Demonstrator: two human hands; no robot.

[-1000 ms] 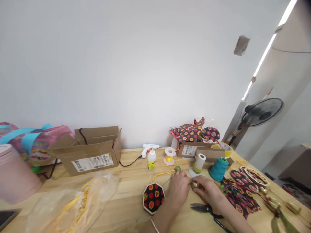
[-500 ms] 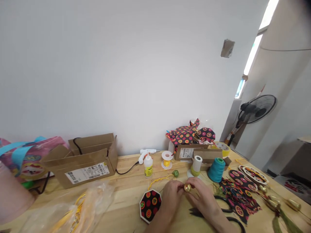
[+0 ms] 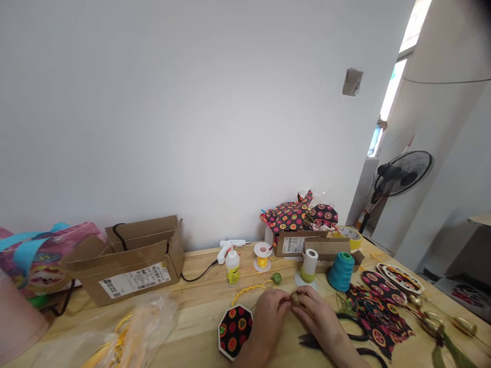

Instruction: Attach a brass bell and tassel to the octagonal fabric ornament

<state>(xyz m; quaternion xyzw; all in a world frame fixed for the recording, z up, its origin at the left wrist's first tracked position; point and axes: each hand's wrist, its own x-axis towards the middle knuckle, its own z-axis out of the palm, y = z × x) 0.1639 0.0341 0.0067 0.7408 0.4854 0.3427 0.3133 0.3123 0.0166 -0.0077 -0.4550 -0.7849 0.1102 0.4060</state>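
Pinched fingers of my right hand (image 3: 316, 313) hold a small gold bell (image 3: 295, 299) just above the table. My left hand (image 3: 268, 316) is closed too, its fingertips at the bell's left side; what lies between them is hidden. Left of that hand lies an octagonal piece (image 3: 235, 331) with patterned dark cloth and a pale rim, a yellow cord (image 3: 245, 292) running from its top toward a green knotted ball (image 3: 276, 278). Black-handled scissors (image 3: 355, 332) lie partly under my right forearm.
Behind the hands stand a glue bottle (image 3: 232, 268), a yellow thread spool (image 3: 262, 258), a white-and-green spool (image 3: 309, 266) and a teal thread cone (image 3: 341, 272). Cloth scraps (image 3: 378, 317) and gold bells (image 3: 433, 322) lie right. Cardboard box (image 3: 126, 266) and plastic bag (image 3: 149, 327) sit left.
The gold bell has turned between my fingers: its shiny opening faced the camera before, and now its duller side shows. Both hands stay close together; the view has shifted slightly.
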